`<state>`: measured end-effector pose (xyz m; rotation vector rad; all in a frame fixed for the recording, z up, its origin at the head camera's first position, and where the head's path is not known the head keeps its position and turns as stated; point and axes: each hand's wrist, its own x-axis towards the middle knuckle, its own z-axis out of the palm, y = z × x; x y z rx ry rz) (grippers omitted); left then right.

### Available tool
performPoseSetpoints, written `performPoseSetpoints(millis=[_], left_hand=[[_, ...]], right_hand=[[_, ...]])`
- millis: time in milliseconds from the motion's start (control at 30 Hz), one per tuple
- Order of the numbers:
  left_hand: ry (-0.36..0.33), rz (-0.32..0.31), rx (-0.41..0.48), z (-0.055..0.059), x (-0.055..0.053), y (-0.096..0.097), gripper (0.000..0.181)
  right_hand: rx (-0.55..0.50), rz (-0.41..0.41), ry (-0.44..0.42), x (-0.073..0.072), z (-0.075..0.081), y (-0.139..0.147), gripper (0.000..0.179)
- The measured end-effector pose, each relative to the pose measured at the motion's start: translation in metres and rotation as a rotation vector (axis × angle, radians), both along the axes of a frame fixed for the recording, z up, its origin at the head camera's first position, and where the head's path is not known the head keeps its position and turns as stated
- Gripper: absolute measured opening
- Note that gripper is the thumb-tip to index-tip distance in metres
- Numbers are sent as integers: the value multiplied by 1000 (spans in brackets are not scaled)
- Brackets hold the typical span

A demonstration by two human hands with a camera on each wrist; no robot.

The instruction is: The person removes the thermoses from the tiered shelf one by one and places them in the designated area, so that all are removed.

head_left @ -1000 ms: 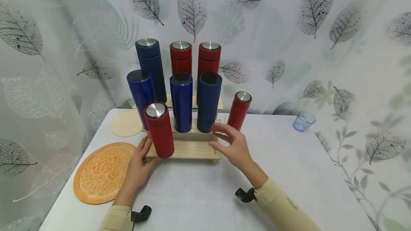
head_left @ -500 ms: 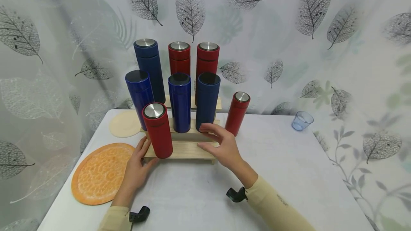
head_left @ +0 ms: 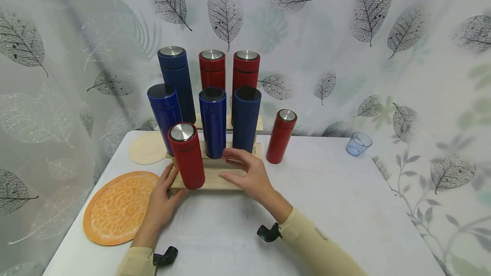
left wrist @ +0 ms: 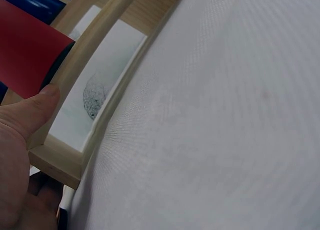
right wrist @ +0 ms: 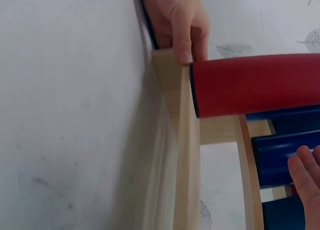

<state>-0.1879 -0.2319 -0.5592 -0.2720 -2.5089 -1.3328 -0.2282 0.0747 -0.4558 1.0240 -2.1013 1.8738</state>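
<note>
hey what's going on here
A person is working at a three-step wooden rack of bottles. The left hand holds its lower left corner, beside a red bottle on the bottom step. The right hand holds nothing and reaches in front of the middle step's blue bottles; whether it touches one is unclear. Another red bottle stands on the table, right of the rack.

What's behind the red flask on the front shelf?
Behind the red flask: a glossy blue flask on the middle shelf, a darker blue flask further back. The red flask hides the lower right of the glossy one from view.
</note>
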Motion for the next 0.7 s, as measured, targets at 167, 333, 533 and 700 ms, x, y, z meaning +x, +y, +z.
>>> performPoseSetpoints(millis=[167, 333, 533, 700], left_hand=[[-4, 3, -3, 0, 0, 0, 79], [-18, 4, -1, 1, 0, 1, 78], [-14, 2, 2, 1, 0, 2, 78], [3, 8, -6, 1, 0, 1, 79]], right_hand=[[-22, 12, -28, 2, -2, -8, 58], [-37, 41, -25, -1, -2, -17, 60], [-25, 46, -53, -1, -5, -23, 60], [-14, 44, -69, -1, -6, -29, 60]])
